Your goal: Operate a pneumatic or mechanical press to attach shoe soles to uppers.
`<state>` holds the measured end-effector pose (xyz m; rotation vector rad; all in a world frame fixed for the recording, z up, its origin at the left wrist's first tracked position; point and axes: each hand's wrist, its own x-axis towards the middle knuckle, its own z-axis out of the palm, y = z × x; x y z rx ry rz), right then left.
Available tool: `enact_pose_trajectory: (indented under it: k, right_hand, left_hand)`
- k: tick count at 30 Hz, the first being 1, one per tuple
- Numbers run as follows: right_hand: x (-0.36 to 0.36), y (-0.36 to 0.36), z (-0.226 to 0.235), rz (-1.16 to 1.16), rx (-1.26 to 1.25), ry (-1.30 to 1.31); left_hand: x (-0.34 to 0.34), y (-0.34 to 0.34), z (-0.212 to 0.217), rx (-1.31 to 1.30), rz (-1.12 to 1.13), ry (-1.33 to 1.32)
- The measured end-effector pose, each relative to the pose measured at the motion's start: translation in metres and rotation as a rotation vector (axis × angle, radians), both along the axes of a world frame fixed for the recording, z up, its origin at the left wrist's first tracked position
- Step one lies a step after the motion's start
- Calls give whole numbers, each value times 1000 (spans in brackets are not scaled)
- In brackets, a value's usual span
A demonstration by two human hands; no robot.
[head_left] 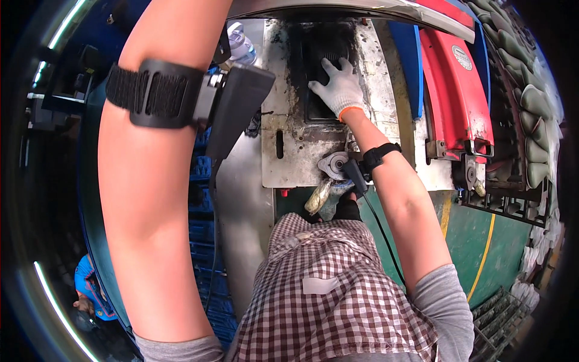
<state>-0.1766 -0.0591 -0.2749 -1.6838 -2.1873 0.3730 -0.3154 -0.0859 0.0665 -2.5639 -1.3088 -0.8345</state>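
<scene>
My right hand point(339, 89), in a white knit glove with an orange cuff, lies over a dark, blackened rectangular plate point(315, 108) with its fingers spread; no held object shows. The plate is set in a stained pale metal bed point(283, 160). Beneath my right forearm is a round metal fitting point(333, 165) with a handle wrapped in yellowish tape point(318, 197). My left forearm point(148, 181) rises past the top edge, so my left hand is out of the picture. Both arms wear black straps with black devices.
A red machine cover point(456, 90) stands at the right between blue side panels. Beyond it hangs a rack of grey-green rounded pieces point(535, 136). A clear plastic bottle point(241, 45) is left of the bed. Blue crates point(205, 241) sit below; another person point(93, 289) is far left.
</scene>
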Motion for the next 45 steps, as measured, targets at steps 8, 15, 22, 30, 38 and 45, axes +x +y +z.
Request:
enact_pose_trajectory:
  k: [8, 15, 22, 30, 38, 45]
  right_hand:
    - [-19, -19, 4, 21, 0, -59]
    - [89, -90, -7, 59, 138, 502]
    - [186, -243, -46, 129, -566, 607]
    - [112, -230, -34, 281, -1545, 1170]
    - [89, -222, -29, 114, -1831, 1464]
    - [223, -174, -14, -19, -1508, 1187]
  left_hand:
    - [-7, 2, -8, -106, -77, 207]
    - [23, -29, -60, -995, 32, -46]
    - [49, -59, -170, -938, -83, 90]
    - [59, -88, -259, -788, 126, 136]
    - [61, -98, -258, -821, 204, 181]
    - [64, -101, -258, -755, 238, 78]
